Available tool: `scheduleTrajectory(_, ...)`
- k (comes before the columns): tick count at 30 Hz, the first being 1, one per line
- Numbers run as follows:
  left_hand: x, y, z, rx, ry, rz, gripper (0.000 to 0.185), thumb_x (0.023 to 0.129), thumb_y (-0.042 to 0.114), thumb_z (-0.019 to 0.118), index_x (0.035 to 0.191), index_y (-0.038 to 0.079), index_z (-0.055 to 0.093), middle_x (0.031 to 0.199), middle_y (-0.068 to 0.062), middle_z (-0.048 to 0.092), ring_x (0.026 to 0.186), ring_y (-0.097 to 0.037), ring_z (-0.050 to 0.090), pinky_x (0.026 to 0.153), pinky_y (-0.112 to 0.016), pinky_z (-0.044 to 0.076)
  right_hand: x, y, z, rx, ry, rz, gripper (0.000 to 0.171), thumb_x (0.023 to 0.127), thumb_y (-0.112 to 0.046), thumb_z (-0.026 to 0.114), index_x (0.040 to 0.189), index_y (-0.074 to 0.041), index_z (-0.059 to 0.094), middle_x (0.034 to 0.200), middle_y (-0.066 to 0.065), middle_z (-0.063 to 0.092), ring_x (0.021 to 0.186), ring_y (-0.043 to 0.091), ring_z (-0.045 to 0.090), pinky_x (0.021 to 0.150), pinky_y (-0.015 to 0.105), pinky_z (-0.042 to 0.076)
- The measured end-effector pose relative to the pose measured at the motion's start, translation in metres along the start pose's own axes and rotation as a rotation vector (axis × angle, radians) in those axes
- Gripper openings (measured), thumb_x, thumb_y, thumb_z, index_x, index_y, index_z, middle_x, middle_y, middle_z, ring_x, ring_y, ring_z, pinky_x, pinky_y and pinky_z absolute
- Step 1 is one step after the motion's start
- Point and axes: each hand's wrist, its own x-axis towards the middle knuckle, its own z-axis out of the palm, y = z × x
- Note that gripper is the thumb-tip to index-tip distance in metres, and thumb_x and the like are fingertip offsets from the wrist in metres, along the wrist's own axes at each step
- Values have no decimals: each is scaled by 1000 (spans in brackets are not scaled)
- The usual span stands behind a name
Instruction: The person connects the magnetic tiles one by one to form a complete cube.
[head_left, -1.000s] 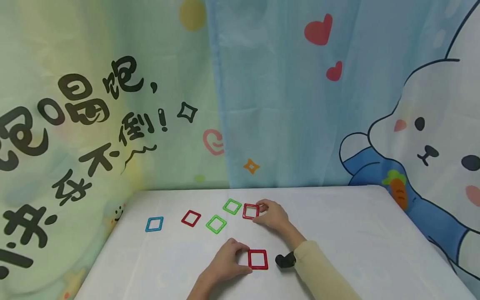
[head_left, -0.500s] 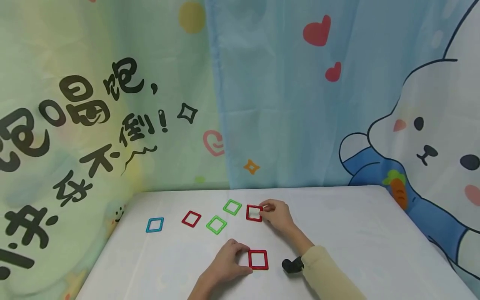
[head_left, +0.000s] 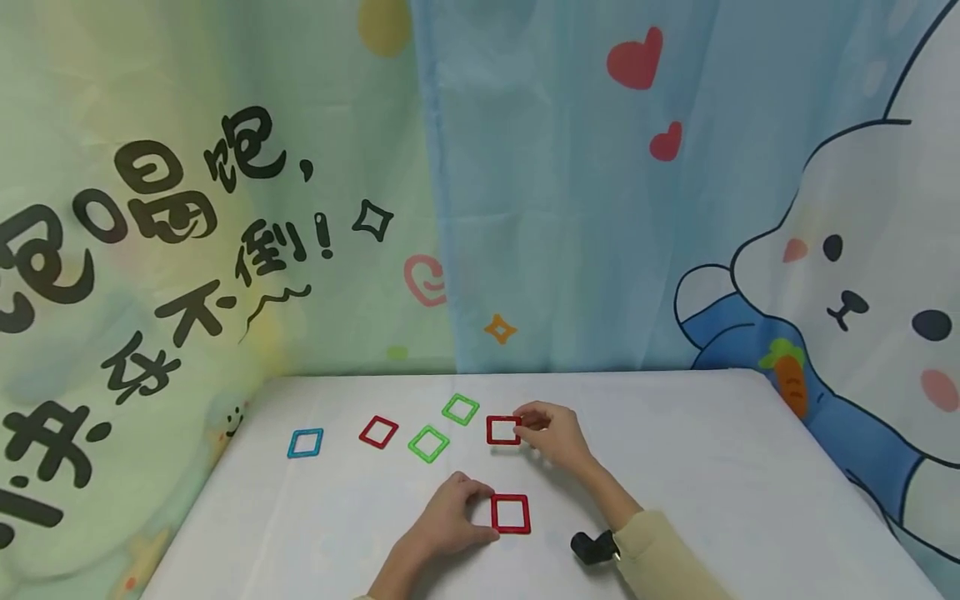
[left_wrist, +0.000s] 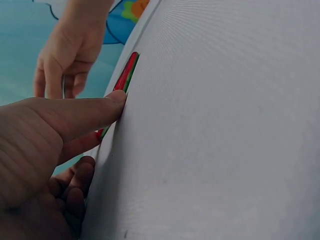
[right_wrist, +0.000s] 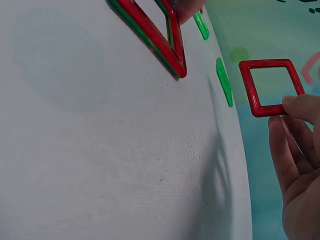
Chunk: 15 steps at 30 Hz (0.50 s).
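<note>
A red square frame [head_left: 511, 513] lies flat on the white table [head_left: 712, 467] near me. My left hand [head_left: 480, 512] holds its left edge between index finger and thumb; the left wrist view shows the index fingertip [left_wrist: 117, 97] pressed on that red frame [left_wrist: 127, 70]. Farther back, my right hand [head_left: 528, 427] pinches the right side of a second red square frame [head_left: 502, 430]. In the right wrist view that pinched frame [right_wrist: 270, 87] appears raised off the cloth, held by the fingertips [right_wrist: 295, 105]; the near frame [right_wrist: 155, 35] lies beyond.
Two green square frames [head_left: 461, 409] [head_left: 428, 443], another red one [head_left: 378, 432] and a blue one [head_left: 305, 442] lie in a row to the left. A printed curtain hangs behind the table. A black wrist camera [head_left: 592, 546] sits at my right sleeve.
My right hand has drawn its red frame slightly nearer, and the forearm has slid back towards me. The left hand stays on the near red frame.
</note>
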Motion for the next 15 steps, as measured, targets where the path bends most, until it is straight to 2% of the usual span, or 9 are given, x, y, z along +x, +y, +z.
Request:
scheduleTrajectory(7, -3, -3, 3, -2, -9, -3, 48, 72, 29, 87, 114, 14, 69, 98, 11, 51, 90, -8, 48, 85, -32, 47, -21, -6, 3, 21, 4, -9, 18, 81, -1, 76, 97, -8, 72, 82, -1, 69, 74, 16, 65, 57, 27, 52)
scheduleTrajectory(15, -2, 1, -2, -1, 11, 14, 48, 73, 28, 86, 116, 13, 69, 98, 10, 51, 89, -8, 48, 85, -30, 47, -35, -17, -1, -27, 17, -59, 19, 80, -2, 78, 97, -10, 73, 82, -3, 70, 73, 12, 64, 59, 26, 52)
